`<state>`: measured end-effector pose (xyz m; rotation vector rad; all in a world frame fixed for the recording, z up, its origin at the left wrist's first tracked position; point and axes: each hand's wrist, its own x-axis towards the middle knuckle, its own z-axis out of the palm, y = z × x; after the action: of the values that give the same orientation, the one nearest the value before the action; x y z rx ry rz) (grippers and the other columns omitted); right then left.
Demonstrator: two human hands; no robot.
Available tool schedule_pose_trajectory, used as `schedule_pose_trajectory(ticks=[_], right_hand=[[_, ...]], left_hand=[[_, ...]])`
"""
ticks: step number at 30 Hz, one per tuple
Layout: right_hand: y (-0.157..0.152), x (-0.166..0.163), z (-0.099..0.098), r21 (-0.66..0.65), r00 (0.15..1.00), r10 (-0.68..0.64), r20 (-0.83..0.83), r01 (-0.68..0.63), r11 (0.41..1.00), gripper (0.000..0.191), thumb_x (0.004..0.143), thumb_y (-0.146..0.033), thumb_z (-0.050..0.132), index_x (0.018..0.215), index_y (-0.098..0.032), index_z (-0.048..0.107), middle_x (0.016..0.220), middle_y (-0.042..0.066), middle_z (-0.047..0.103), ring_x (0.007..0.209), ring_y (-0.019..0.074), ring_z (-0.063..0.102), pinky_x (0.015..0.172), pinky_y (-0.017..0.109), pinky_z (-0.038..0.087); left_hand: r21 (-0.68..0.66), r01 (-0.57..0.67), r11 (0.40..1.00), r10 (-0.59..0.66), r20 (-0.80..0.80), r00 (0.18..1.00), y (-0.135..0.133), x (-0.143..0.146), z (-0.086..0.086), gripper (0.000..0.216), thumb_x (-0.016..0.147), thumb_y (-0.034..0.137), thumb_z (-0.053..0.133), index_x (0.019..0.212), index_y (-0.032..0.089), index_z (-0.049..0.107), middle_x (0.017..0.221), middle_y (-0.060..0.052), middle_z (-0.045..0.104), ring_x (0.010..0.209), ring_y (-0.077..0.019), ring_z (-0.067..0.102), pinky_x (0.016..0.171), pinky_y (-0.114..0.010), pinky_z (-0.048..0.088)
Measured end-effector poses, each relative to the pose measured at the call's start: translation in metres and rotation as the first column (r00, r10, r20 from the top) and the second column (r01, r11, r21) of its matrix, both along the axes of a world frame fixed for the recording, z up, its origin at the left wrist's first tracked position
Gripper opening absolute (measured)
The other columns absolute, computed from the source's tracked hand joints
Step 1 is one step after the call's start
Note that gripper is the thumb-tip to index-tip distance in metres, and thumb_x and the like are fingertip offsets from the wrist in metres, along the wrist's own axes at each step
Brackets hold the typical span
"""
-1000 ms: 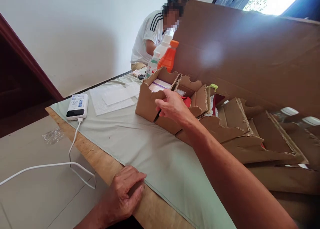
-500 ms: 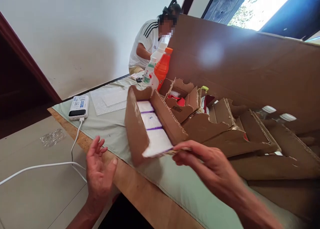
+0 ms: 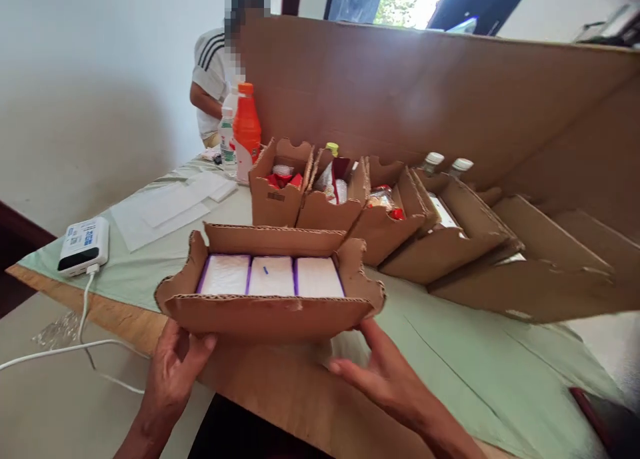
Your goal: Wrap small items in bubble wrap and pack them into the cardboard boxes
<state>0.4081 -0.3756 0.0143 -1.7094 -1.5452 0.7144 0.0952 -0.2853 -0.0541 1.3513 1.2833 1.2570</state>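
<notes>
A small open-topped cardboard box point(image 3: 270, 315) is held level between my hands at the table's near edge. Three white tissue packs point(image 3: 273, 275) with purple edges lie side by side inside it. My left hand point(image 3: 173, 369) grips the lower left corner, fingers under the bottom and thumb toward the front wall. At the lower right corner, my right hand point(image 3: 383, 372) holds the box with its fingers partly hidden behind and beneath, the thumb standing away from the front.
Several cardboard bins point(image 3: 330, 205) with packaged goods stand in a row behind. An orange bottle point(image 3: 247, 132) is left of them, near a seated person point(image 3: 210, 79). A tall cardboard panel point(image 3: 425, 99) rises behind. A cabled power bank point(image 3: 85, 245) lies at the table's left.
The box has turned from lengthwise to crosswise and moved in front of me. My left hand, empty before, has come onto its left end. The view has swung right.
</notes>
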Motion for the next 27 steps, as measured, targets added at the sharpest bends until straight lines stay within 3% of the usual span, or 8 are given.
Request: schedule_pose_trajectory(ticks=[5, 9, 13, 15, 18, 22, 27], right_hand=[[0.006, -0.018, -0.024, 0.171, 0.986, -0.164, 0.035, 0.156, 0.973, 0.022, 0.089, -0.039, 0.063, 0.101, -0.021, 0.062, 0.093, 0.007, 0.07, 0.084, 0.0223, 0.065, 0.078, 0.037, 0.057], [-0.009, 0.013, -0.027, 0.241, 0.949, -0.31, 0.051, 0.29, 0.926, 0.027, 0.089, -0.045, 0.064, 0.099, -0.02, 0.062, 0.09, 0.007, 0.071, 0.08, 0.0225, 0.066, 0.067, 0.033, 0.055], [-0.023, 0.056, -0.023, 0.266, 0.867, -0.488, 0.101, 0.449, 0.853, 0.037, 0.086, -0.055, 0.065, 0.098, -0.02, 0.063, 0.09, 0.009, 0.073, 0.082, 0.0252, 0.069, 0.069, 0.036, 0.056], [-0.026, 0.074, -0.028, 0.206, 0.868, -0.483, 0.114, 0.455, 0.866, 0.04, 0.087, -0.057, 0.061, 0.102, -0.02, 0.064, 0.091, 0.009, 0.074, 0.082, 0.0251, 0.07, 0.072, 0.037, 0.057], [-0.03, 0.091, -0.051, 0.12, 0.894, -0.424, 0.145, 0.41, 0.904, 0.043, 0.091, -0.053, 0.055, 0.115, -0.018, 0.064, 0.103, 0.012, 0.077, 0.091, 0.0265, 0.073, 0.081, 0.041, 0.059], [-0.036, 0.097, -0.083, 0.185, 0.861, -0.435, 0.265, 0.397, 0.899, 0.045, 0.091, -0.051, 0.055, 0.12, -0.017, 0.066, 0.121, 0.017, 0.073, 0.112, 0.032, 0.069, 0.097, 0.05, 0.055], [-0.038, 0.104, -0.087, 0.082, 0.859, -0.438, 0.265, 0.433, 0.898, 0.045, 0.091, -0.056, 0.054, 0.114, -0.019, 0.067, 0.111, 0.014, 0.075, 0.099, 0.0309, 0.072, 0.079, 0.043, 0.059]], left_hand=[[-0.016, -0.022, 1.0, 0.022, 0.005, 1.0, 0.0, 0.021, 0.004, 0.052, 0.082, 0.048, 0.076, 0.124, 0.021, 0.066, 0.105, -0.006, 0.073, 0.106, -0.0301, 0.067, 0.094, -0.039, 0.053], [0.011, 0.145, 0.989, -0.145, 0.023, 0.989, 0.02, 0.065, 0.024, 0.046, 0.078, 0.043, 0.078, 0.115, 0.019, 0.065, 0.103, -0.005, 0.072, 0.095, -0.0254, 0.066, 0.082, -0.033, 0.052], [0.052, 0.373, 0.926, -0.375, 0.043, 0.926, 0.052, 0.125, 0.041, 0.037, 0.074, 0.036, 0.073, 0.105, 0.018, 0.066, 0.096, -0.004, 0.071, 0.093, -0.0238, 0.065, 0.08, -0.031, 0.052], [0.031, 0.445, 0.895, -0.446, 0.038, 0.894, 0.062, 0.146, 0.038, 0.04, 0.074, 0.035, 0.071, 0.11, 0.017, 0.065, 0.101, -0.005, 0.072, 0.096, -0.0242, 0.066, 0.083, -0.032, 0.052], [-0.006, 0.487, 0.873, -0.487, -0.034, 0.873, 0.065, 0.158, 0.021, 0.045, 0.077, 0.034, 0.065, 0.118, 0.016, 0.062, 0.111, -0.008, 0.073, 0.101, -0.025, 0.067, 0.087, -0.035, 0.052], [0.006, 0.468, 0.884, -0.459, -0.185, 0.869, 0.06, 0.153, 0.003, 0.037, 0.081, 0.027, 0.057, 0.116, 0.017, 0.064, 0.106, -0.007, 0.072, 0.099, -0.0241, 0.066, 0.086, -0.035, 0.05], [0.037, 0.424, 0.905, -0.397, -0.288, 0.871, 0.06, 0.157, 0.004, 0.042, 0.077, 0.023, 0.058, 0.118, 0.016, 0.065, 0.097, -0.005, 0.069, 0.086, -0.0219, 0.062, 0.076, -0.034, 0.05]])
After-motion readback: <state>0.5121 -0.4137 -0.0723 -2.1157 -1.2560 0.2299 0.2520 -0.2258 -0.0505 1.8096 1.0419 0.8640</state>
